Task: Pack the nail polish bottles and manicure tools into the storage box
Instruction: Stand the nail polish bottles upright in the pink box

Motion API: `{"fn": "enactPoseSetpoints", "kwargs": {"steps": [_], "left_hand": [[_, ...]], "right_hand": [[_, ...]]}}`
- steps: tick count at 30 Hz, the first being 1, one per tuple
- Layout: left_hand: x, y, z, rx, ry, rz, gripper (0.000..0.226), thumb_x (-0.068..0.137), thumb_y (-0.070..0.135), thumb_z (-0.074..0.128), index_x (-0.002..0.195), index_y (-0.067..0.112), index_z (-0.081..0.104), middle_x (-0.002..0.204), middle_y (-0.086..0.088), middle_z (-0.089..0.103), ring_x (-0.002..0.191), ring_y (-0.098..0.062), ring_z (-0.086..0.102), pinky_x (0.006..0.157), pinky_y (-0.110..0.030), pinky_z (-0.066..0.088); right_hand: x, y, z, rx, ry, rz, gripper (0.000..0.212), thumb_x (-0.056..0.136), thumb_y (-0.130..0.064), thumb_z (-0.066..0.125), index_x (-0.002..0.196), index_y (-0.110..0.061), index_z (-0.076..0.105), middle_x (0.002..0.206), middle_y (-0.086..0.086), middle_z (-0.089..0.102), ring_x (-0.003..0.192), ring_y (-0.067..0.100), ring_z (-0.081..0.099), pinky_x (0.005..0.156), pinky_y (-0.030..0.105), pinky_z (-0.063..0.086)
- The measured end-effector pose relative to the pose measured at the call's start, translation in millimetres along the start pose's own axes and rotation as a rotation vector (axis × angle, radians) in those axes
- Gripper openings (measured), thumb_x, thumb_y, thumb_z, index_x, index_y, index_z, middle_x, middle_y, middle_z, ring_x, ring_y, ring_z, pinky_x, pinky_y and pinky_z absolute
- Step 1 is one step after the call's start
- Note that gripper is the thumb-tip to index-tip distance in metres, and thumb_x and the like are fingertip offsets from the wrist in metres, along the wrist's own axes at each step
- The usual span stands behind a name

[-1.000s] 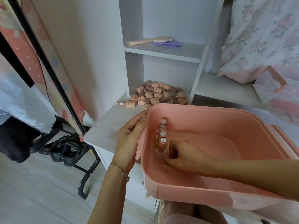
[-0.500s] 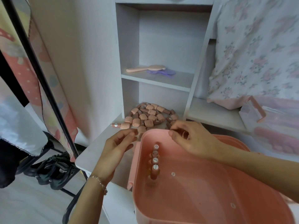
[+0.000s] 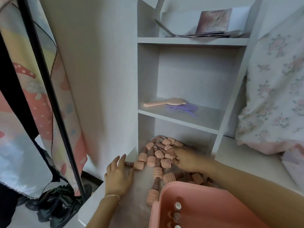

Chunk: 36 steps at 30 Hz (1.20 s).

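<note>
Shelf board (image 3: 177, 120) low over bottles (image 3: 158, 155)

Roughly twenty nail polish bottles (image 3: 158, 156) lie loose by the fingers; three stand in the one storage box (image 3: 205, 206).

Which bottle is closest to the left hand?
The lone nail polish bottle lying on its side at the pile's left edge; its dark end points at the left hand, almost touching the fingers. The others lie further right.

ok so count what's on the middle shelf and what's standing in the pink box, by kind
pink hairbrush: 1
purple brush: 1
bottles standing in the pink box: 3 in view, at the frame's bottom edge
total: 5
</note>
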<state>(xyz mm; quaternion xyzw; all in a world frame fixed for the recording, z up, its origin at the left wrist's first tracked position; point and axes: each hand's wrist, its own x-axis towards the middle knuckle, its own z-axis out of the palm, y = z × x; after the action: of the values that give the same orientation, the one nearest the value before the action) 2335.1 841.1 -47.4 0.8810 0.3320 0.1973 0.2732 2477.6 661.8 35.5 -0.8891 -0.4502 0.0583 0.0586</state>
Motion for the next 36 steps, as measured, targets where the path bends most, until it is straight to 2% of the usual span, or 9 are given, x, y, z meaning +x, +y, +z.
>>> {"fn": "enactPoseSetpoints", "kwargs": {"steps": [4, 11, 17, 22, 26, 29, 32, 34, 36], "left_hand": [[7, -5, 11, 0.101, 0.064, 0.031, 0.063, 0.088, 0.049, 0.046, 0.143, 0.026, 0.026, 0.146, 0.003, 0.032, 0.135, -0.018, 0.027, 0.105, -0.038, 0.024], [8, -11, 20, 0.16, 0.125, 0.064, 0.052, 0.089, 0.045, 0.047, 0.137, 0.025, 0.04, 0.131, 0.001, 0.046, 0.127, -0.019, 0.035, 0.098, -0.034, 0.027], [10, -15, 19, 0.162, 0.109, 0.054, 0.03, 0.092, 0.036, 0.048, 0.116, 0.022, 0.058, 0.116, -0.002, 0.049, 0.117, -0.022, 0.04, 0.092, -0.031, 0.027], [11, -17, 15, 0.045, 0.092, 0.054, 0.022, 0.089, 0.031, 0.055, 0.105, 0.018, 0.062, 0.113, -0.001, 0.055, 0.114, -0.022, 0.044, 0.089, -0.031, 0.027], [6, -12, 7, -0.116, 0.087, 0.111, 0.015, 0.084, 0.018, 0.064, 0.094, 0.007, 0.063, 0.099, -0.007, 0.06, 0.103, -0.028, 0.049, 0.084, -0.029, 0.034], [-7, -4, -2, -0.278, 0.133, 0.127, 0.01, 0.08, 0.01, 0.068, 0.087, 0.011, 0.061, 0.087, -0.001, 0.06, 0.094, -0.027, 0.053, 0.076, -0.025, 0.036], [-23, 8, -12, -0.472, 0.158, 0.063, 0.016, 0.085, 0.019, 0.064, 0.078, 0.028, 0.052, 0.083, 0.014, 0.059, 0.09, -0.02, 0.057, 0.077, -0.027, 0.041], [-33, 18, -19, -0.576, 0.167, 0.049, 0.014, 0.088, 0.029, 0.058, 0.078, 0.026, 0.05, 0.076, 0.005, 0.065, 0.084, -0.016, 0.061, 0.076, -0.026, 0.043], [-43, 30, -31, -0.654, 0.207, 0.088, 0.017, 0.089, 0.03, 0.057, 0.078, 0.021, 0.047, 0.063, -0.004, 0.065, 0.07, -0.013, 0.063, 0.069, -0.021, 0.045]], "right_hand": [[32, 7, 11, -0.259, -0.103, -0.074, 0.044, 0.088, -0.031, 0.047, 0.131, -0.024, 0.045, 0.145, 0.003, 0.036, 0.13, 0.025, 0.035, 0.106, 0.041, 0.032], [52, 9, 25, -0.149, -0.055, -0.101, 0.047, 0.085, -0.027, 0.053, 0.127, -0.007, 0.046, 0.144, 0.007, 0.036, 0.128, 0.021, 0.035, 0.09, 0.018, 0.02], [43, 6, 27, -0.174, -0.169, -0.071, 0.067, 0.08, -0.037, 0.059, 0.137, -0.013, 0.034, 0.145, 0.009, 0.032, 0.128, 0.026, 0.034, 0.1, 0.029, 0.031], [30, -2, 5, 0.029, -0.025, -0.093, 0.051, 0.081, -0.021, 0.055, 0.13, -0.014, 0.044, 0.14, 0.001, 0.044, 0.125, 0.018, 0.042, 0.083, 0.011, 0.028], [10, -6, -15, 0.135, 0.085, -0.065, 0.032, 0.08, -0.029, 0.056, 0.11, -0.018, 0.053, 0.12, 0.002, 0.057, 0.107, 0.021, 0.053, 0.077, 0.019, 0.034], [-10, -15, -33, 0.243, 0.184, -0.094, 0.004, 0.083, -0.025, 0.053, 0.085, -0.025, 0.049, 0.084, -0.008, 0.055, 0.082, 0.016, 0.053, 0.066, 0.024, 0.036], [-30, -24, -46, 0.32, 0.262, -0.084, 0.011, 0.089, -0.028, 0.05, 0.092, -0.021, 0.058, 0.076, -0.008, 0.061, 0.073, 0.015, 0.057, 0.06, 0.021, 0.042], [-43, -34, -53, 0.391, 0.333, -0.055, 0.017, 0.09, -0.03, 0.05, 0.101, -0.02, 0.058, 0.083, -0.001, 0.068, 0.072, 0.011, 0.061, 0.062, 0.023, 0.047], [-58, -46, -61, 0.64, 0.399, -0.006, 0.008, 0.089, -0.031, 0.053, 0.094, -0.025, 0.05, 0.073, -0.001, 0.067, 0.051, 0.001, 0.058, 0.043, 0.017, 0.042]]}}
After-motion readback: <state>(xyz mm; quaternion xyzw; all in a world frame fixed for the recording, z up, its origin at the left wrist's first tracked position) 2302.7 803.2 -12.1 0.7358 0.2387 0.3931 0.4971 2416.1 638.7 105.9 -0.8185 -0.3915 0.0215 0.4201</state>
